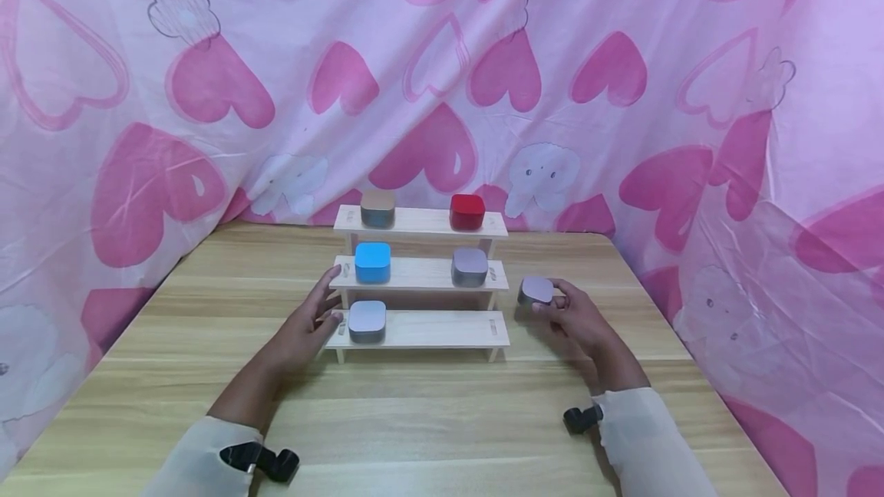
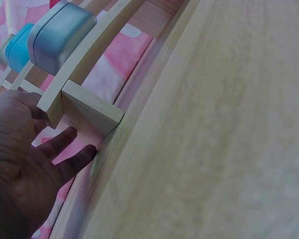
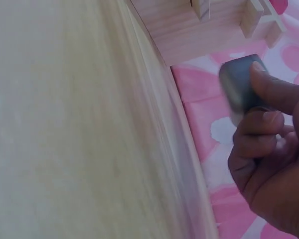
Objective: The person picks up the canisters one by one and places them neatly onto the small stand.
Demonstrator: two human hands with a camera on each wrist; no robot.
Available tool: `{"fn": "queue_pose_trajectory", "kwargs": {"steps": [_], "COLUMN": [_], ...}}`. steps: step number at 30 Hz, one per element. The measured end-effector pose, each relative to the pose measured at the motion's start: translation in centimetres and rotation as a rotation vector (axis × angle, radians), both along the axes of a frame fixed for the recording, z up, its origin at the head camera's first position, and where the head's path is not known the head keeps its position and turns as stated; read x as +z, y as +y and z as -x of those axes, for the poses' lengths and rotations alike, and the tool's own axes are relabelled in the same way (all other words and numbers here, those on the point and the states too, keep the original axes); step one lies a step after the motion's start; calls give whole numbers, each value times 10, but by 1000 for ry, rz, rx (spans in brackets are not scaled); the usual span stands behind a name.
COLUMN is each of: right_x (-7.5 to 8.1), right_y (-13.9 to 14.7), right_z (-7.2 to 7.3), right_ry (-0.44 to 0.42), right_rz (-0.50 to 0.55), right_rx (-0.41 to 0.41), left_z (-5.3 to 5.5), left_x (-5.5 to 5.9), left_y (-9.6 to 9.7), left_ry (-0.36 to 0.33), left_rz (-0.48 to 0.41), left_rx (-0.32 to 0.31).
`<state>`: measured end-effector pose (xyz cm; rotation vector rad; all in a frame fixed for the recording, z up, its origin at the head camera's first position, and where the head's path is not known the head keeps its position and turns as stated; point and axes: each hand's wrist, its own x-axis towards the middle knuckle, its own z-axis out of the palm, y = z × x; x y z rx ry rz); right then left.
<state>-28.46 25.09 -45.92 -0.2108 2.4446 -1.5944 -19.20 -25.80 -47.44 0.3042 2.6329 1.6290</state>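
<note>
My right hand (image 1: 578, 317) pinches a small rounded-square tin (image 1: 536, 291) with a pale lilac-grey top between thumb and fingers, off the right side of a three-tier wooden stand (image 1: 435, 328). In the right wrist view the held tin (image 3: 237, 84) looks dark grey and slightly blurred. At the stand's left end, my left hand (image 1: 304, 328) touches the boards with fingers spread; the left wrist view has the fingers (image 2: 75, 162) extended beside the bottom step's leg. The bottom step bears a silver-white tin (image 1: 367, 322). On the middle step are a blue tin (image 1: 373, 262) and a greyish-lilac tin (image 1: 470, 267).
A tan-topped tin (image 1: 377, 209) and a red tin (image 1: 466, 212) stand on the top step. Beneath the stand lies a wood-grain table (image 1: 428, 420). Pink heart-patterned cloth (image 1: 421, 60) hangs behind the table and along both sides.
</note>
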Motion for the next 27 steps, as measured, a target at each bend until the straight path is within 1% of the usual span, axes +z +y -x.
{"fn": "queue_pose_trajectory", "kwargs": {"steps": [5, 8, 13, 17, 23, 27], "right_x": [6, 12, 22, 32, 43, 49], "right_y": [-7, -14, -26, -33, -45, -52], "right_z": [-5, -10, -18, -26, -39, -48], "right_ry": [50, 66, 90, 113, 117, 135], "right_rz": [73, 105, 161, 189, 217, 234], "right_rx": [-24, -41, -93, -113, -126, -117], "left_z": [-1, -1, 0, 0, 0, 0], "left_x": [1, 1, 0, -1, -2, -2], "left_y": [-1, -1, 0, -1, -1, -1], "left_ry": [3, -3, -11, -8, -15, -24], "left_rz": [-2, -2, -9, -14, -13, -11], "left_rx": [-7, -3, 0, -3, 3, 6]}}
